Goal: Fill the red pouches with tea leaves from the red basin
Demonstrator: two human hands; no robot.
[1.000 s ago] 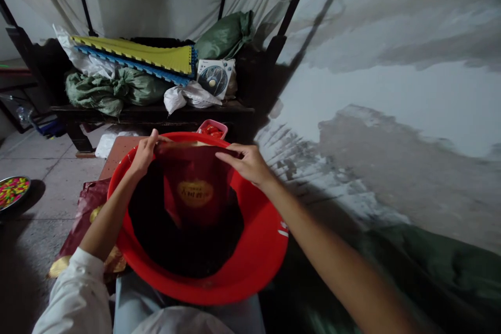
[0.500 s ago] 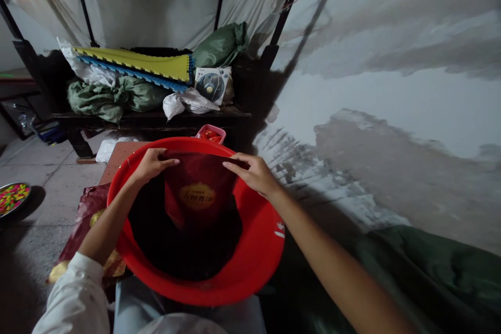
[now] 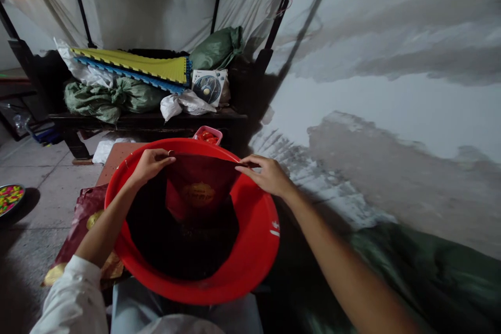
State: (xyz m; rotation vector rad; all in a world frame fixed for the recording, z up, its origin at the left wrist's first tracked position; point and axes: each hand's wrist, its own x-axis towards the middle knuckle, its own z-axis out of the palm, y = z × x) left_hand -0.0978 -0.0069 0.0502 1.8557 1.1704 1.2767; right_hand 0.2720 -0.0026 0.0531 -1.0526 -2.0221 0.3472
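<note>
A dark red bag (image 3: 203, 180) with a gold label hangs inside a large red basin (image 3: 256, 235). My left hand (image 3: 152, 166) pinches the bag's upper left corner near the far rim. At the upper right corner, my right hand (image 3: 266, 173) grips the bag between thumb and fingers. The top edge is stretched between both hands, and the bag's lower end meets the dark contents (image 3: 183, 250) of the basin. What those contents are is too dark to tell.
Behind the basin is a pink tray (image 3: 207, 135) with red items. More dark red packaging (image 3: 84, 219) lies left of the basin. A plate of colourful pieces (image 3: 11, 199) is on the floor. A dark bench (image 3: 148, 124) holds sacks, foam mats (image 3: 133, 65) and a box fan (image 3: 209, 87).
My right hand has moved slightly outward to the right, pulling the bag's top edge straighter and wider. The bag's label has tilted and looks darker. The camera view has shifted slightly.
</note>
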